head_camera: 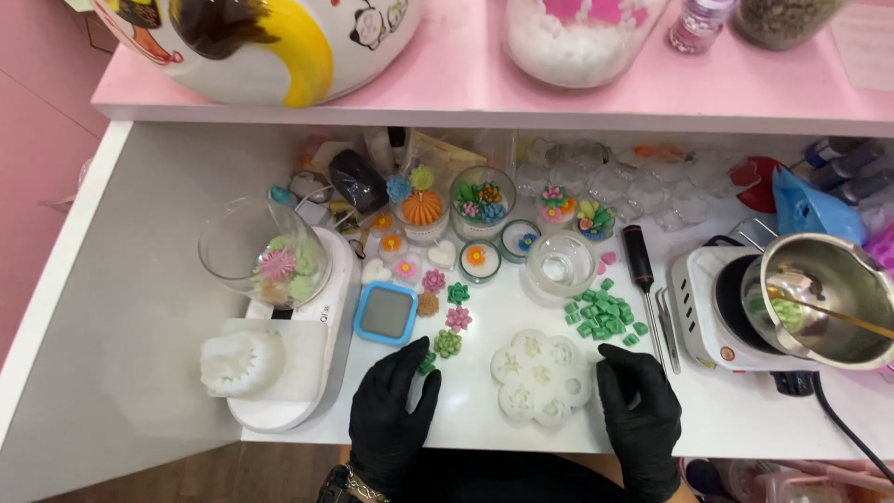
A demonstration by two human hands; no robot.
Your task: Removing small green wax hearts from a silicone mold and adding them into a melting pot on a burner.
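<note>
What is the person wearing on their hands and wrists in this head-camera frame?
Both hands are covered by black, smooth, close-fitting gloves, slightly glossy, reaching past the wrists: left hand, right hand. At the left wrist a metal chain-link bracelet sits over the glove cuff, beside a dark band that may be a watch. No sleeves are visible. The gloves carry no markings that can be made out.

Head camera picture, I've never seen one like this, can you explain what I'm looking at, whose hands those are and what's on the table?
The camera sits on a person's head and looks down at their own two black-gloved hands. The left hand rests on the white table, fingertips by a small green flower piece. The right hand rests flat beside a white flower-shaped mould. Neither holds anything. Around them lie green wax cubes, small decorated candles, a glass bowl on a scale, and a metal pot on a small hotplate.
</note>
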